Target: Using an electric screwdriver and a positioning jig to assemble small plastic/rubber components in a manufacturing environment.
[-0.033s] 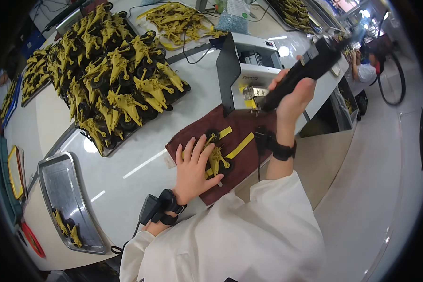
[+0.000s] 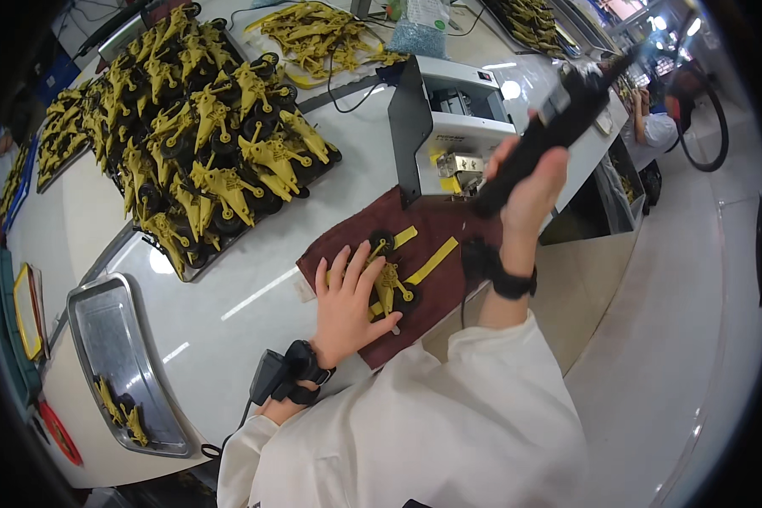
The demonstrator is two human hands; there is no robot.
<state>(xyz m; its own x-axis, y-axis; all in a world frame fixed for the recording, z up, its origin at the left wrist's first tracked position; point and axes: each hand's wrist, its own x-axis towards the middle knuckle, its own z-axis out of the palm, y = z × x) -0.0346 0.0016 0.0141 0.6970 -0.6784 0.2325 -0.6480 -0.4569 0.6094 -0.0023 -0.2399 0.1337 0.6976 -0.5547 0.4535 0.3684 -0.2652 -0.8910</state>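
Dozens of finished yellow toys [image 2: 203, 135] fill the upper left; my left hand [image 2: 347, 300] lies flat, its grip holding nothing, on one unfinished toy [image 2: 389, 284], right hand [image 2: 529, 182] gripping the black driver [image 2: 559, 123].

Bright overhead light, glare on white table [image 2: 229, 305], fisheye-bent dark edges.

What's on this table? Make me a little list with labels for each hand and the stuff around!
left hand: left hand lies flat, pressing a yellow toy part with black wheels onto the dark red cloth
right hand: right hand is raised, gripping a black handheld power tool
on the cloth: loose yellow strips
behind the cloth: white machine
far left: big pile of yellow and black toy pieces
near left: metal tray with a few yellow pieces
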